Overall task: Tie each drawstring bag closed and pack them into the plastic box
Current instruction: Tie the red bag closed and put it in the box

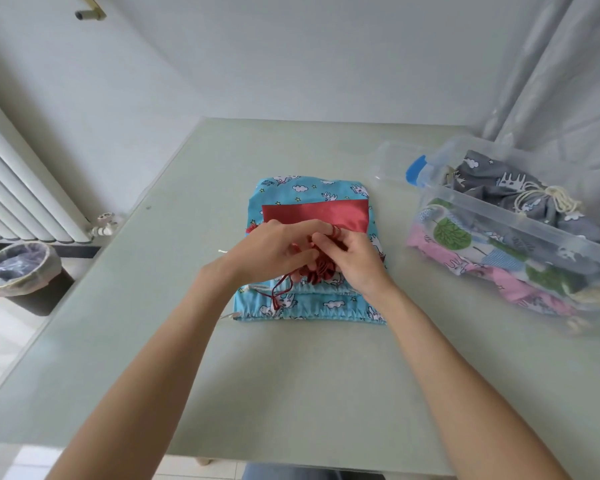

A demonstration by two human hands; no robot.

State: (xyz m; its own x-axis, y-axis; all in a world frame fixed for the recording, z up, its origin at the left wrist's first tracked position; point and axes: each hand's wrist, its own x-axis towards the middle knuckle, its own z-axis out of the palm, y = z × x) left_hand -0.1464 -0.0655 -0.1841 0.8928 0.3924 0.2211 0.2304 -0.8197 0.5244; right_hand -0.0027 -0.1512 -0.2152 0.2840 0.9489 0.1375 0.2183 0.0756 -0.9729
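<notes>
You're at the table (291, 375), mid-tie on the red bag, with packing only partly done.

The plastic box (520, 216) sits to your right, well apart from your hands, lid off. It already holds a grey bag (506, 188) on top, its cord drawn and knotted, with pink and tree-print bags under it. There looks to be room left on the grey bag's near side.

The blue bags (312, 192) lie flat in a stack at the table's centre, at least two judging by the two gathered hems at the near edge. Their mouths are not cinched, so they are still to do.

The red bag (316, 214) lies on top of the blue stack, its body flat and its mouth bunched tight towards you.

Your left hand (274, 251) is closed on the bunched neck and cord. Your right hand (354, 261) is pinching the red cord (278, 289), with a loop wound over one fingertip. One tail hangs loose over the blue hem.

Step in hand: forming the knot. I can't tell if the first throw is through, as your fingers hide the crossing.

Next:
- pull the loop through and snug it down against the gathers
- keep the left-hand pinch until it bites; satin will probably slip
- lift the red bag only, since the blue stack may drag with it
- carry it right into the box
</notes>
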